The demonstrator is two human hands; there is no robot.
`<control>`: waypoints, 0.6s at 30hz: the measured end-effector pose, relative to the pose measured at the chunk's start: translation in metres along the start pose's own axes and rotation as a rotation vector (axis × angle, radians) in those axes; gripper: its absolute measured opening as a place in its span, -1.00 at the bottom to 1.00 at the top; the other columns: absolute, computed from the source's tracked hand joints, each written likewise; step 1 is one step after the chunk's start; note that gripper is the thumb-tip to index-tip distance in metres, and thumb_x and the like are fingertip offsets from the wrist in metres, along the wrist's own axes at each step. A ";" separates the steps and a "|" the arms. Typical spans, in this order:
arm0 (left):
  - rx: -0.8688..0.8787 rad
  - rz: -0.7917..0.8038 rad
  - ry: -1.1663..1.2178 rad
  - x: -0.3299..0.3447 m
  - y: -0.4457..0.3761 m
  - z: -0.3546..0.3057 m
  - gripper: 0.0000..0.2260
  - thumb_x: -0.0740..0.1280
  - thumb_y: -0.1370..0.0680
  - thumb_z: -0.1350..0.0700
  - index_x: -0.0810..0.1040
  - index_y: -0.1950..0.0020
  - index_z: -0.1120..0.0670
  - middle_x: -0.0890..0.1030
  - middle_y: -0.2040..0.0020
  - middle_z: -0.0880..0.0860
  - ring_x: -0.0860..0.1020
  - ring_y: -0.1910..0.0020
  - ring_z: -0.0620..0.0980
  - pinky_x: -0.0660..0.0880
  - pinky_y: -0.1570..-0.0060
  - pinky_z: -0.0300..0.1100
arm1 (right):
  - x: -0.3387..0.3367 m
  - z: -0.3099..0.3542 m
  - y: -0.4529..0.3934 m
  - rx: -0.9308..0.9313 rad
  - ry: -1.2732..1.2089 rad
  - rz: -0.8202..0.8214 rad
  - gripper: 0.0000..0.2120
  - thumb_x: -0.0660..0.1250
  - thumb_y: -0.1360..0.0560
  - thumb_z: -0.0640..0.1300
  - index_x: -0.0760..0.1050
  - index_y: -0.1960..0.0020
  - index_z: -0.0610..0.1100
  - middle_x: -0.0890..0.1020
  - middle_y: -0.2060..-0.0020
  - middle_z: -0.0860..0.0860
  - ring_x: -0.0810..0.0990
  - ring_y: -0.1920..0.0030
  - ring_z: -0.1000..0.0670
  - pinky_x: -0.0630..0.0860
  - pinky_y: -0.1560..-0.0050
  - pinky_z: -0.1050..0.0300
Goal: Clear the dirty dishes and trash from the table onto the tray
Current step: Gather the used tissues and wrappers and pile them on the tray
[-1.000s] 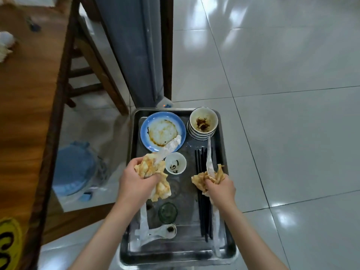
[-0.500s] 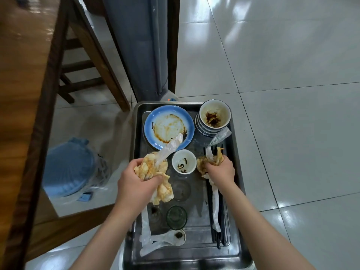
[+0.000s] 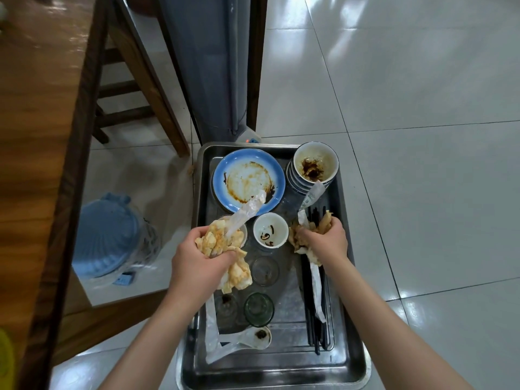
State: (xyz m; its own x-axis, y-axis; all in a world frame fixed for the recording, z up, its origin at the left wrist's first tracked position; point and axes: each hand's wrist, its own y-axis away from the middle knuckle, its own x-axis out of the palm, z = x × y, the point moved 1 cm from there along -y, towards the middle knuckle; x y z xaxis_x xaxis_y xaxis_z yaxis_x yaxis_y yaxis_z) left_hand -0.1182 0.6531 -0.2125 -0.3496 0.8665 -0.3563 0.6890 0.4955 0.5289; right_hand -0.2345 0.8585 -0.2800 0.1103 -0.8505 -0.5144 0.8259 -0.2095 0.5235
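The wooden table (image 3: pixel 36 136) runs along your left side, its edge well off from both hands, while the steel tray (image 3: pixel 354 370) lies straight ahead of you with its long axis running away from your body, so what you carry needs only to go down, not sideways. Blue plate (image 3: pixel 222 175), stacked bowls (image 3: pixel 315 164), small cup (image 3: pixel 270 232), glasses, black chopsticks (image 3: pixel 318 330) and a white spoon (image 3: pixel 253 337) already sit in it. Your left hand (image 3: pixel 197 260) clenches a stained napkin wad (image 3: pixel 225 243) and a clear wrapper over the tray's left half; your right hand (image 3: pixel 326 243) grips another greasy napkin bundle (image 3: pixel 302 240) with a paper sleeve trailing, right above the chopsticks, and looks nearer the tray floor. Pale glossy floor tiles (image 3: pixel 422 94) surround the tray; a blue bin (image 3: pixel 109 237) stands under the table edge.
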 end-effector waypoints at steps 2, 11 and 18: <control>0.000 0.002 -0.001 0.000 0.001 0.000 -0.62 0.52 -0.35 0.14 0.44 -0.03 -0.11 0.56 0.09 -0.12 0.54 0.12 -0.18 0.48 0.29 -0.27 | -0.003 0.001 0.002 0.005 -0.042 -0.018 -0.41 0.48 -0.34 -0.07 0.33 -0.30 -0.09 0.52 -0.01 0.05 0.52 -0.02 0.00 0.41 -0.01 0.12; -0.007 0.025 0.018 0.005 0.009 0.000 -0.60 0.53 -0.34 0.14 0.43 -0.04 -0.12 0.57 0.06 -0.10 0.56 0.09 -0.12 0.52 0.25 -0.23 | -0.013 0.005 0.006 -0.045 0.070 -0.033 -0.42 0.29 -0.44 -0.24 0.25 -0.43 -0.14 0.49 -0.23 -0.08 0.47 -0.21 -0.10 0.41 -0.25 -0.02; -0.015 0.013 -0.005 0.009 0.012 0.003 -0.59 0.53 -0.33 0.10 0.44 -0.07 -0.12 0.57 0.06 -0.09 0.57 0.08 -0.09 0.58 0.18 -0.10 | -0.015 0.011 0.012 -0.081 0.077 -0.046 -0.37 0.27 -0.45 -0.28 0.19 -0.48 -0.13 0.41 -0.36 -0.09 0.42 -0.31 -0.12 0.37 -0.33 -0.05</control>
State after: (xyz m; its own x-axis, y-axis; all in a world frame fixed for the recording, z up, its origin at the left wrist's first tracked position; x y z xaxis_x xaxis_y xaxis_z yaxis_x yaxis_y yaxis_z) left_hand -0.1110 0.6662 -0.2117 -0.3373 0.8727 -0.3531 0.6837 0.4849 0.5454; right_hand -0.2320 0.8636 -0.2585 0.1107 -0.8009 -0.5885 0.8725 -0.2052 0.4434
